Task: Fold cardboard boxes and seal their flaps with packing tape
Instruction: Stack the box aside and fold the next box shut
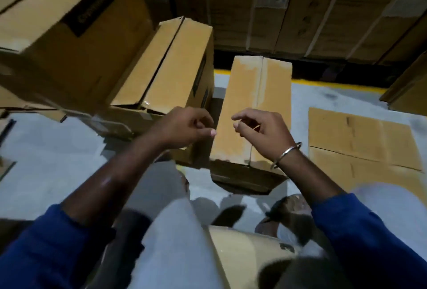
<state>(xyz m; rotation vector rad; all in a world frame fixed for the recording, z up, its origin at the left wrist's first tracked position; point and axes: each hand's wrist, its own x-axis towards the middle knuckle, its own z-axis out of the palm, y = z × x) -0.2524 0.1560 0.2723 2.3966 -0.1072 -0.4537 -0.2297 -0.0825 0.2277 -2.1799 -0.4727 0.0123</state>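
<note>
While both hands hang in the air at the middle of the head view, they hold nothing that can be made out. The left hand (184,128) has its fingers loosely curled, thumb tip pointing toward 3 o'clock; the right hand (258,132) faces it with fingers loosely bent and forefinger and thumb close together, as if pinching, though whether any tape runs between the two hands cannot be told. A metal bangle (287,154) circles the right wrist, and both forearms come out of blue sleeves (360,231).

Just beyond the hands, toward 12 o'clock, a closed cardboard box (251,103) stands on the grey floor (46,161), its two top flaps meeting along a centre seam with a pale, glossy strip over it. At 10 o'clock from it, touching or nearly touching its side, a second box (166,66) sits higher, its top flaps parted by a dark gap. A larger box (69,34) with a dark printed label fills the 10 to 11 o'clock corner.

At 3 o'clock a flattened carton (360,145) lies on the floor. A yellow line (335,84) runs across the floor behind the boxes, and stacked cartons (300,11) form a wall along 12 to 2 o'clock. At 6 o'clock, near the person's pale trousers (175,242), a tan roll-like object (240,254) shows, too blurred to identify.
</note>
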